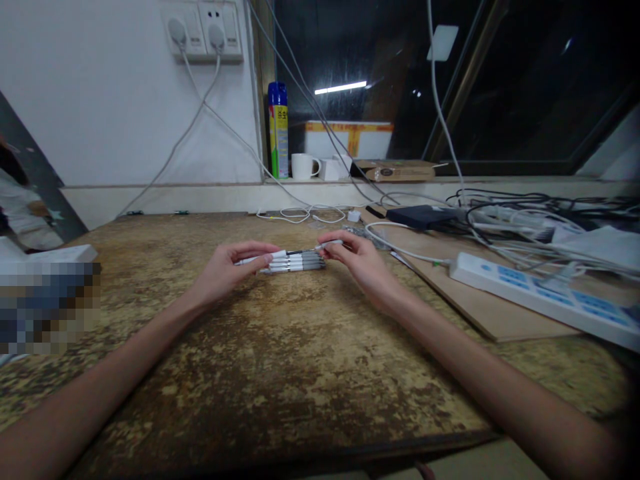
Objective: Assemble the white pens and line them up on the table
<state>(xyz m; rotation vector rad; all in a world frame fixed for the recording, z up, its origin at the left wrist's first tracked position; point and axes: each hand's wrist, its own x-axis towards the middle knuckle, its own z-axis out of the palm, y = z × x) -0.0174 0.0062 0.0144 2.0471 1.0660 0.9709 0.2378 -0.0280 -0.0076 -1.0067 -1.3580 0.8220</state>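
A white pen barrel (pixel 278 255) is pinched between the thumb and fingers of my left hand (pixel 227 268). A thin dark length (pixel 299 252), looking like a refill, runs out of its right end. My right hand (pixel 359 259) pinches a small grey-white pen part (pixel 330 243) close to the tip of that dark length; whether the two touch is unclear. Just below and between my hands, several white pens with grey ends (pixel 297 264) lie side by side on the worn wooden table (pixel 270 373). My left fingers partly hide their left ends.
On the right, a white power strip (pixel 540 293) and a dark box (pixel 420 217) lie among tangled cables on a brown board (pixel 465 300). White cable loops (pixel 300 215) lie behind the pens. A spray can (pixel 279 130) and a mug (pixel 304 166) stand on the sill.
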